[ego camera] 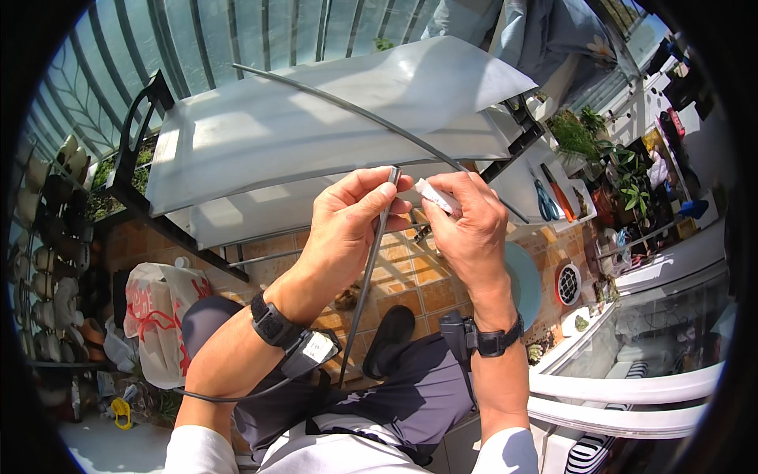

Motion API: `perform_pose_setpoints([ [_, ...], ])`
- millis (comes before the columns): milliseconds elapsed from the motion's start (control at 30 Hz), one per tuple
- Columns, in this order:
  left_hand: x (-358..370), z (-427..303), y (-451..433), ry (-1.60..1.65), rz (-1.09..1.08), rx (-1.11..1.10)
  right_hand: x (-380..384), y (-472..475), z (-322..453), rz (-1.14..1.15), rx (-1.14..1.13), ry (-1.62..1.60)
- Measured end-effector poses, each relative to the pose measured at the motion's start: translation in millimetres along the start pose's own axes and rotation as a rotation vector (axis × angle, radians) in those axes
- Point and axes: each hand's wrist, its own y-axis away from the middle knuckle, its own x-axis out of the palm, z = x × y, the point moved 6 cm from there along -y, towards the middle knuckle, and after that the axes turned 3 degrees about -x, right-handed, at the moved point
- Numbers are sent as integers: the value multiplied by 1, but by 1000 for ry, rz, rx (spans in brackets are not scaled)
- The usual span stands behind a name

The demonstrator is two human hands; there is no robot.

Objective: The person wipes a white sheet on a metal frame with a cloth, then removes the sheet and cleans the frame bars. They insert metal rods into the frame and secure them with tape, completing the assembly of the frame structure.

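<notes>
My left hand [340, 228] grips a thin grey metal tube [374, 255] near its top end, thumb pressed along it. The tube slants down from my fingers to between my legs. My right hand [474, 222] pinches a small white packet or rolled piece [439, 198] with reddish marks. Its tip is close to the tube's end, apart from it. A second long grey tube [349, 106] lies diagonally across a white sheet [284, 142] on a dark-framed rack [142, 210]; my right fingers hide part of that tube.
Blue-handled scissors [546, 201] and an orange-handled tool [562, 201] lie on a white surface to the right. A pale blue round stool [522, 287] stands below them. On the left are a white plastic bag [157, 320] with red print and a rack of shoes [53, 284]. Potted plants [630, 178] line the right.
</notes>
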Motion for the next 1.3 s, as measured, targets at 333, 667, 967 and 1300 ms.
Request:
perform_pose_setpoints([
  [333,-6,13,-4,-46,8,-18,-2,-8,21,10,-120,-10],
  [667,-6,15,-3,-22,36,-23,1,-8,19,27,-133,-36],
  [967,0,10,-2,-65,-11,-21,4,-6,14,65,-82,0],
  [1300,-7,10,-12,-129,-10,8,3,-5,15,95,187,-498],
])
